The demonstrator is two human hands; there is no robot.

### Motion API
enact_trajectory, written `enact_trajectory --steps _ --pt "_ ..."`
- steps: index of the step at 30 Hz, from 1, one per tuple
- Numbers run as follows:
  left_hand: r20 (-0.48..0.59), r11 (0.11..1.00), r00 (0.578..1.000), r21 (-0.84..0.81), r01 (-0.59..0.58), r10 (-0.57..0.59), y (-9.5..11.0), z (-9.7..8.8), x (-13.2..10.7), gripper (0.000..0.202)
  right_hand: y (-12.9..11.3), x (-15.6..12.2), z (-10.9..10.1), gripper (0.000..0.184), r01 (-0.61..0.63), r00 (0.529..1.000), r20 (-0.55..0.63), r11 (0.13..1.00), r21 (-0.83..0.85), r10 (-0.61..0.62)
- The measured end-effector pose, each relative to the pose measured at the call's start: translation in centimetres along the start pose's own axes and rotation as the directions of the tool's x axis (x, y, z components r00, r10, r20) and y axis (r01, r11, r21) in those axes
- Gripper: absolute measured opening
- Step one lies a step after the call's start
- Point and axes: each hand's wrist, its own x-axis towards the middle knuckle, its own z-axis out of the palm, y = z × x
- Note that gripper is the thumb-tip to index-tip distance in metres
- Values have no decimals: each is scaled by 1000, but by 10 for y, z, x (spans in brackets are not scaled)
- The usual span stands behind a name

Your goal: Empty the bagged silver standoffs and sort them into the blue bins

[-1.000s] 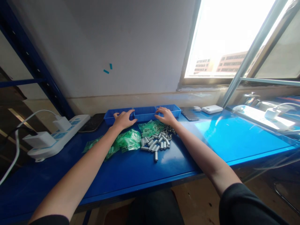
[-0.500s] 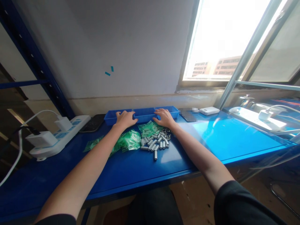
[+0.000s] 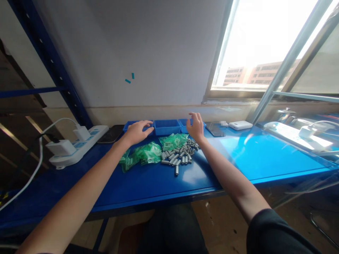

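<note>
Three blue plastic bins [image 3: 167,132] stand in a row at the back of the blue table. My left hand [image 3: 138,131], fingers apart and holding nothing, is over the left bin and hides part of it. At the right bin [image 3: 182,123], my right hand [image 3: 196,126] is raised with its fingers parted and nothing in them. Whether either hand touches a bin I cannot tell. In front of the bins lie green plastic bags [image 3: 150,153] with small parts inside. Beside them is a loose heap of metal hex standoffs [image 3: 176,161], one of them [image 3: 177,170] nearest the front edge.
A white power strip [image 3: 79,148] with plugged-in chargers lies on the left, beside a dark phone [image 3: 112,134]. Behind and right are another phone [image 3: 215,129] and a white box-like device [image 3: 240,125]. A second power strip [image 3: 296,135] lies far right. The wall and window border the back.
Both hands have lifted from the bins' front edges, the right one higher. The bins now show more clearly as separate compartments. The whole view has shifted slightly to the left.
</note>
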Motion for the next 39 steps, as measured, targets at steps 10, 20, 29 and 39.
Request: enact_trajectory --steps 10,20,29,39 --pt "245 982 960 -158 -100 137 -2 7 -34 38 -32 -9 -3 42 -15 999 -28 997 76 17" --pt "-170 956 985 -289 -56 6 -3 10 -33 22 -78 -19 -11 35 35 998 33 959 280 -46" --pt "-466 925 846 -131 -355 259 25 13 -42 13 -126 -41 -10 48 -605 713 692 599 525 114" --pt "-189 939 958 -229 -255 214 27 13 -42 25 -105 -40 2 25 -361 900 428 700 616 88"
